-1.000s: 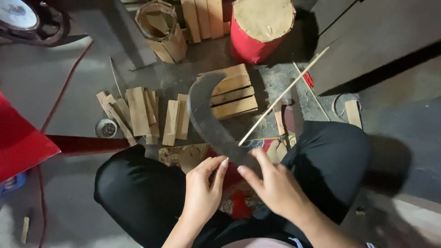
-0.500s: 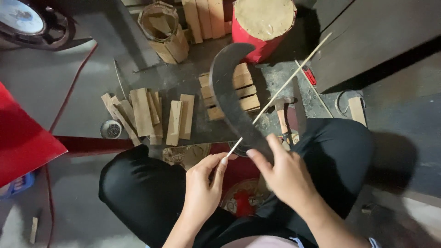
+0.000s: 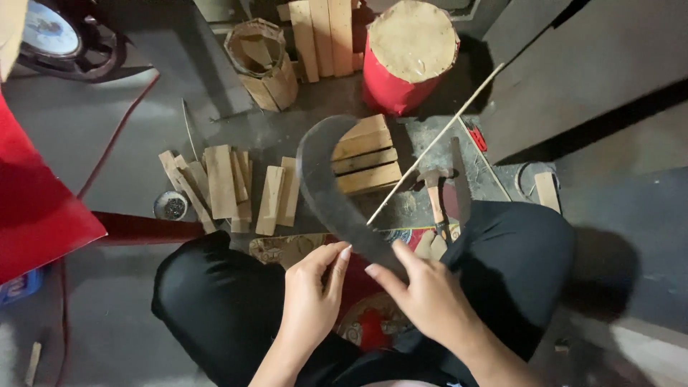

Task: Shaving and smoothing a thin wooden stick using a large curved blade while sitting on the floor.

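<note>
Hands meet over the lap of a person seated on the floor in black trousers (image 3: 215, 308). The right hand (image 3: 430, 297) is closed around the lower end of a large curved dark blade (image 3: 326, 183), a sickle-shaped knife whose hooked tip arcs up and over toward a stack of flat wooden slats (image 3: 367, 154). The left hand (image 3: 312, 294) has its fingers curled, thumb and fingertips pinched together just beside the blade's lower part; whether it grips the end of the thin bamboo stick (image 3: 437, 140) there cannot be told. That stick runs slantwise from the blade's edge near the hands up toward the dark board at upper right. On the floor ahead lie more short wooden pieces (image 3: 226, 183) in a loose row, with a small round tin (image 3: 170, 206) just left of them. A hammer (image 3: 435, 190) with a wooden handle lies near the right knee. Farther off stand a red drum (image 3: 405, 61) with a pale top and a round bundle of wooden strips (image 3: 261, 61). A red sheet (image 3: 36, 208) lies at left.
</note>
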